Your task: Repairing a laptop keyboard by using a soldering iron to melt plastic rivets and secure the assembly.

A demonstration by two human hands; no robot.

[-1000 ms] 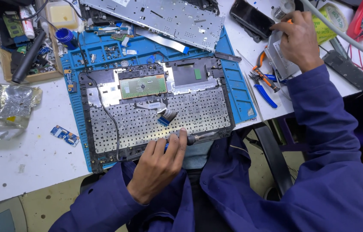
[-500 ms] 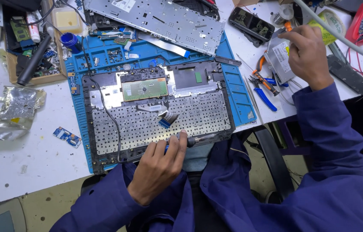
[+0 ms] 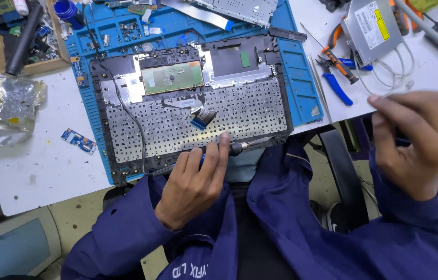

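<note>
Left hand (image 3: pixel 190 184): nearest the body, resting on the front edge of the laptop base (image 3: pixel 193 106), fingers closed round a slim screwdriver (image 3: pixel 239 148) that lies along that edge, tip pointing right.
Right hand (image 3: pixel 418 142): raised off to the right, clear of the table, fingers curled narrow as if pinching; whether anything sits between the fingertips I cannot tell.
Work piece: laptop base open, underside of the keyboard plate up, lying on the blue mat (image 3: pixel 296 67) just ahead of the left hand.
Doing it well: judged from the grip, keep the left wrist planted on the case edge, driver square to the screw head, light pressure; park small parts in the mat's moulded pockets.
Mid table: one green touchpad board (image 3: pixel 172 78); one loose ribbon cable (image 3: pixel 202 116) with blue tip; one black wire along the left side.
Left of mat: one small blue circuit board (image 3: pixel 79 141); one crumpled silver bag (image 3: pixel 9 109).
Right, farther: one optical drive (image 3: pixel 371 26); two pliers (image 3: pixel 338 65), orange-handled and blue-handled.
Far left: one wooden tray (image 3: pixel 1 57); one blue cap (image 3: pixel 68 10).
</note>
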